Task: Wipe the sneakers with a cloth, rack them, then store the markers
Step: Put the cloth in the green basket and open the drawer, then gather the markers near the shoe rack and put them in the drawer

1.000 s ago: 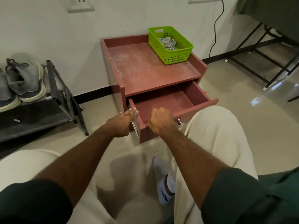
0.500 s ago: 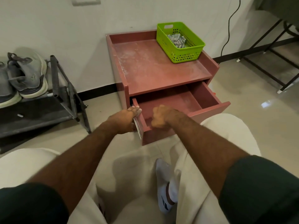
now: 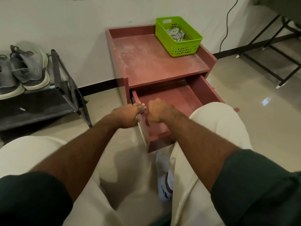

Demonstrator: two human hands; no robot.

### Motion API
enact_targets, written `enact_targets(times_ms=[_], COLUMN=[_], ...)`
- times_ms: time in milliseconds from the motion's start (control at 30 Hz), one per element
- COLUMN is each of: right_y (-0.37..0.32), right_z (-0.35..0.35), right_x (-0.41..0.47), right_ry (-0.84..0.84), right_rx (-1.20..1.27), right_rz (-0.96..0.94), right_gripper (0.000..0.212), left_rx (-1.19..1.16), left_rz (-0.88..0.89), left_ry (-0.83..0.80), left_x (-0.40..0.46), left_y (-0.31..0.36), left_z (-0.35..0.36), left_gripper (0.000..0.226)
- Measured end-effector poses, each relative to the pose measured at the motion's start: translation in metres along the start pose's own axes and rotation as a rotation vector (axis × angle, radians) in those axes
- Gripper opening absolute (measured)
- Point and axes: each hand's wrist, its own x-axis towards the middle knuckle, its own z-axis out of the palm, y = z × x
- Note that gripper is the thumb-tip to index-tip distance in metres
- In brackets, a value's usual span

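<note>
Cabinet (image 3: 156, 62): I log its drawer (image 3: 171, 101) pulled open | shoe rack (image 3: 40, 105): left of cabinet, sneakers (image 3: 27, 69) resting on it | green basket (image 3: 179, 36): cabinet's rear right, cloth (image 3: 175, 34) inside | left hand (image 3: 128, 116): grips drawer's left wall | right hand (image 3: 158, 110): fist inside drawer, contents undeterminable | markers: none seen.

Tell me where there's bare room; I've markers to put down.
Free: the red cabinet top left of the green plastic basket, and the open drawer's floor behind both hands. Crowded: the drawer's front corner, where left hand and right hand sit.
</note>
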Motion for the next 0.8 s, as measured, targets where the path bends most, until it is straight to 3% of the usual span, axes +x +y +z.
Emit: enact_targets(times_ms=[100, 167, 300, 467, 633, 800], right_y=[-0.006, -0.013, -0.036, -0.079, -0.149, -0.246], right_z=[-0.034, -0.051, -0.069, -0.063, -0.058, -0.064], right_x=[0.013, 0.025, 0.029, 0.001, -0.051, -0.113], right_ry=[0.329, 0.423, 0.453, 0.533, 0.589, 0.609], right_rx=[0.046, -0.003, -0.165, -0.153, -0.074, -0.056], right_rz=[-0.03, -0.089, -0.194, -0.36, -0.519, -0.674], right_gripper=[0.031, 0.031, 0.024, 0.023, 0.024, 0.023], left_rx=[-0.097, -0.143, -0.148, -0.083, 0.0, 0.087], left_rz=[-0.078, -0.184, -0.35, -0.402, -0.553, -0.757], left_ry=[0.159, 0.243, 0.29, 0.332, 0.386, 0.354], left_x=[-0.006, -0.011, -0.042, -0.103, -0.222, -0.361], left_y=[-0.016, -0.036, -0.058, -0.048, -0.044, -0.044], left_z=[-0.025, -0.044, -0.078, -0.11, -0.121, -0.121], left_gripper=[0.059, 0.058, 0.054, 0.055, 0.048, 0.056])
